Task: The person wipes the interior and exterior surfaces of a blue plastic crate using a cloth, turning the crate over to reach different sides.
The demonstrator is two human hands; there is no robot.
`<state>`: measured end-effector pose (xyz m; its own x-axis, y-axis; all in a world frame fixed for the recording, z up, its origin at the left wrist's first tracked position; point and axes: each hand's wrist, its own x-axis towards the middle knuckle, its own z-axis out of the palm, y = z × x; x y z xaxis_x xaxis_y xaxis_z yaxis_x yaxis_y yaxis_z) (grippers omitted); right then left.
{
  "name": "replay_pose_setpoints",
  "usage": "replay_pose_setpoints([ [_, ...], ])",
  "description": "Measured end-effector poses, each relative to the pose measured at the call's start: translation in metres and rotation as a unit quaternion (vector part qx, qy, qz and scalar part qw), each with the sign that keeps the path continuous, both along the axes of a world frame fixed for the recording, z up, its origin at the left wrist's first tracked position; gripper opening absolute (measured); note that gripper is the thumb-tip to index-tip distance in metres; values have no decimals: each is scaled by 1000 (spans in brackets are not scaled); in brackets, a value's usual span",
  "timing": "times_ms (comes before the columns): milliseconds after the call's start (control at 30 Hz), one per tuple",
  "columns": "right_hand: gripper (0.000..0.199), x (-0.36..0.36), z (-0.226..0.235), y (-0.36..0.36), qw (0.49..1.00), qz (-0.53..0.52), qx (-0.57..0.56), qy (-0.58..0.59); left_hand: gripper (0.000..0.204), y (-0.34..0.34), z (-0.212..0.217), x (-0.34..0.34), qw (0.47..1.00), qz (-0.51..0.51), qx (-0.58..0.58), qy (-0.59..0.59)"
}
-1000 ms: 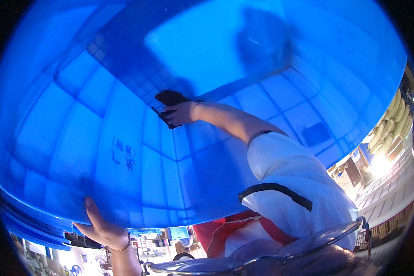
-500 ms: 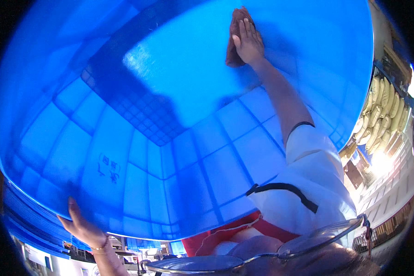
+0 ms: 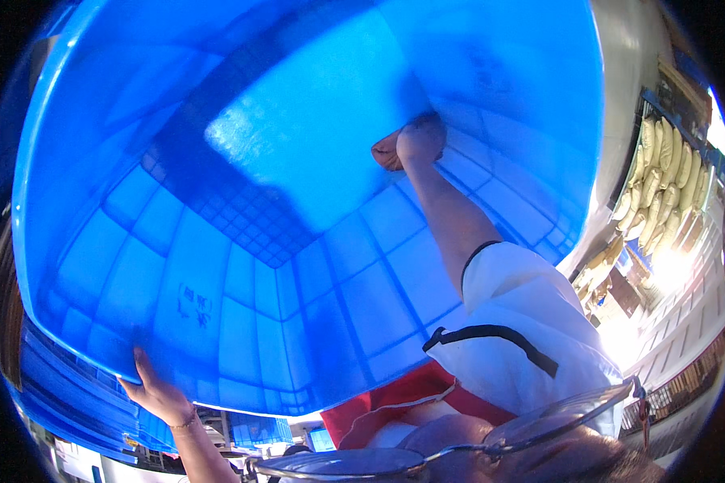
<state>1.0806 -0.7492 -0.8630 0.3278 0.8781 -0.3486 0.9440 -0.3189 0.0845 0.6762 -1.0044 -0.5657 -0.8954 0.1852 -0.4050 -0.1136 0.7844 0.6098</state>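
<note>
A large translucent blue plastic bin [image 3: 173, 278] fills most of the view, its opening facing me. My left hand [image 3: 159, 396] grips its rim at the lower left, the thumb lying inside against the wall and the fingers partly hidden behind the edge. Deep inside, my right hand [image 3: 419, 143] is closed over a brown cloth [image 3: 387, 151]. The cloth is bunched against the bin's bottom, close to the corner where the right-hand walls meet.
Stacked blue plastic [image 3: 76, 390] stands beyond the rim at the lower left. To the right, several long pale-yellow pieces [image 3: 664, 189] lie in a rack, above a white slotted surface [image 3: 677, 334].
My right hand and the cloth have moved down toward the near corner of the bin's bottom. The bin has shifted slightly in view; my left hand keeps its hold on the rim.
</note>
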Motion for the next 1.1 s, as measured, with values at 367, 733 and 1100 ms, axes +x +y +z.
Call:
replay_pose_setpoints([
  [367,56,-79,-32,128,890,408,177,104,43,6,-1,-5,1000,-2,-23,21],
  [733,61,100,-36,-66,991,98,2,93,46,27,12,-9,993,-115,40,1],
  [1100,69,88,-34,-107,916,-99,-355,160,44,272,-12,-104,728,-637,17,252],
])
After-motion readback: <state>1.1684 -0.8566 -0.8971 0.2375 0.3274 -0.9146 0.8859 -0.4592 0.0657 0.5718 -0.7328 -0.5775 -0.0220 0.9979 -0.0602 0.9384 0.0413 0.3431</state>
